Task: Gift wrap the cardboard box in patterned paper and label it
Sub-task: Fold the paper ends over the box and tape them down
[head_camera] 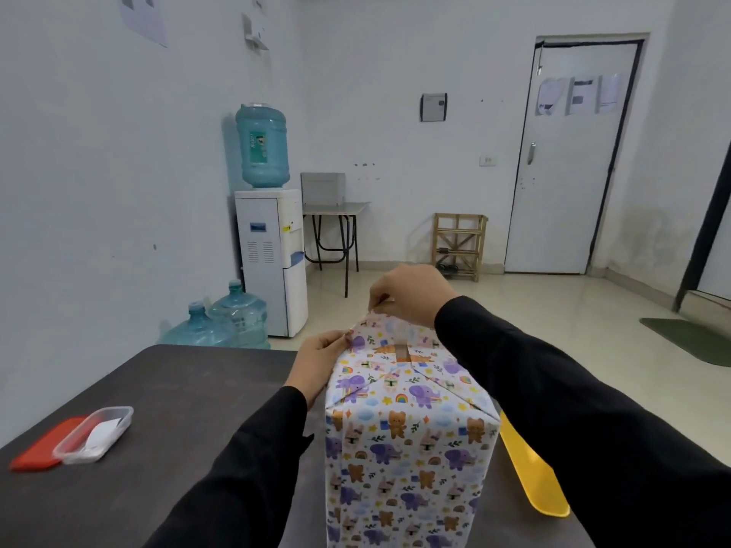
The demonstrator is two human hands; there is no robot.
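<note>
Head view, and we start at the left edge of the dark surface (178,389), where a red lid (37,452) lies flat with a clear plastic container (99,429) overlapping its right side; white paper slips sit inside the container. Toward the middle we see the left hand (316,363), in a black sleeve, pinching the patterned paper (403,468) at the far left top corner of the box (395,383). The box stands upright near the middle of the surface's near edge, its visible faces covered in white paper printed with elephants, bears and rainbows, and a strip of tape (403,352) holds the folded flaps on top. At the far top edge, the right hand (409,296) pinches a small raised bit of paper between thumb and fingers. Right of the box, a flat yellow plastic piece (532,478) lies on the surface, partly hidden by the right sleeve.
</note>
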